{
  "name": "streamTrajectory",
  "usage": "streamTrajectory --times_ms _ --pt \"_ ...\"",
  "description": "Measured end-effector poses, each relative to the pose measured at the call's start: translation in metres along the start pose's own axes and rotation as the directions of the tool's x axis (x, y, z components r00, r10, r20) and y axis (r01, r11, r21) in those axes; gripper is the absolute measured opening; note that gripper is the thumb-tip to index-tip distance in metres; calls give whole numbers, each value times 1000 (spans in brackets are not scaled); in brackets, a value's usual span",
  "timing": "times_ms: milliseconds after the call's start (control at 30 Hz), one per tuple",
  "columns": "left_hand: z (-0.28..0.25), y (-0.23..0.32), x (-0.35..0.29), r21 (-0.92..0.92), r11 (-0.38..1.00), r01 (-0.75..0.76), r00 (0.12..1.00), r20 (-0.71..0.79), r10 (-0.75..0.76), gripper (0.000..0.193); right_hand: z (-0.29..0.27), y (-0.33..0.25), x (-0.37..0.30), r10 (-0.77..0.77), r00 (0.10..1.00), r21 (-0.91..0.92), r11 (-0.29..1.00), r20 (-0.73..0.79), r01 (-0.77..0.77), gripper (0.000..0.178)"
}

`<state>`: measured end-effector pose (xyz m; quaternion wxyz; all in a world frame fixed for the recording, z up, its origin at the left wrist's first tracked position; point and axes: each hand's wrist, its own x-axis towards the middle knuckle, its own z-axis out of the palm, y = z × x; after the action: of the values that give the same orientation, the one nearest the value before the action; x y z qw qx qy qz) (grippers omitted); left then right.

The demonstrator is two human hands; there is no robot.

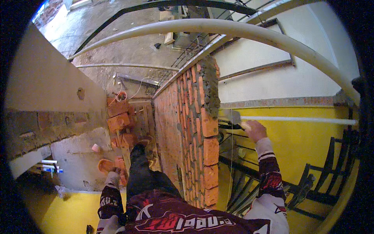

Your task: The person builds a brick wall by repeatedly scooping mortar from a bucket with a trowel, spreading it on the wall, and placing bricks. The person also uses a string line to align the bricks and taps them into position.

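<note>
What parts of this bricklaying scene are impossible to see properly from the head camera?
- Left hand: small, low beside the orange bricks; its grip unclear.
- Right hand: closed on a dark-handled trowel, blade partly behind the red brick wall.
- Wall's base: hidden by the person's body.

Single head-worn fisheye view, looking steeply down along a brick wall [198,128] close ahead; the wearer's own torso fills the lower edge.

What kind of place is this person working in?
Most likely a building site. A half-built red brick wall with wet grey mortar rises in front of the person, loose red bricks lie stacked on the rough floor, and the right hand holds a trowel.
</note>
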<state>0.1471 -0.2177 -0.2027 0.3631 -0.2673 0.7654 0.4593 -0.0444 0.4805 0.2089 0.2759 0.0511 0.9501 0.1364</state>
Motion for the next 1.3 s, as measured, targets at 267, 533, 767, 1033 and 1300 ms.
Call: streamTrajectory --times_ms 267,533,767,1033,1300 --pt "12 -46 -15 -94 992 79 997 -11 -80 31 23 -35 79 -83 990 -106 990 113 96 33" --pt "1 -64 -44 284 953 -104 994 73 87 31 61 29 119 295 937 244 938 -187 -247 39" --pt "-2 -27 -49 711 538 -454 824 104 557 26 135 69 117 54 726 720 -201 685 -664 35" --pt "22 -27 -63 -226 945 237 955 -123 -269 21 113 91 231 -172 697 539 -516 696 -665 33" --pt "16 -36 -68 -157 946 283 933 -186 -310 21 25 108 430 -70 854 836 -173 516 -520 34"
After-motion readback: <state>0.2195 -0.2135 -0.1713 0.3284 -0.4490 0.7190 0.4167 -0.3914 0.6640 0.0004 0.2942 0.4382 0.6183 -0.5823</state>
